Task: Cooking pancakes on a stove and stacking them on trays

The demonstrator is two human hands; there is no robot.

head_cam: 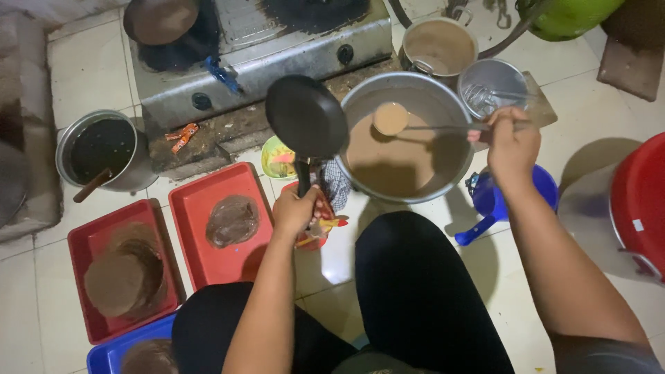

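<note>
My left hand [294, 210] grips the handle of a small black frying pan [306, 116], held level beside a large metal pot [405, 93] of light brown batter [398, 163]. My right hand [511, 142] holds the long handle of a metal ladle [391, 118]. The ladle's bowl is full of batter and hovers over the pot, just right of the pan. A checked cloth lies under the pan handle near my left hand. My knees in black trousers sit below the pot.
A steel gas stove [256, 48] with a second pan [161, 19] stands behind. Two red trays [190, 208] [80, 242] at left hold thin brown crepes. A pot of dark liquid [104, 149], a blue scoop [499, 201], a red tub [641, 201] and smaller metal pots [440, 45] surround me.
</note>
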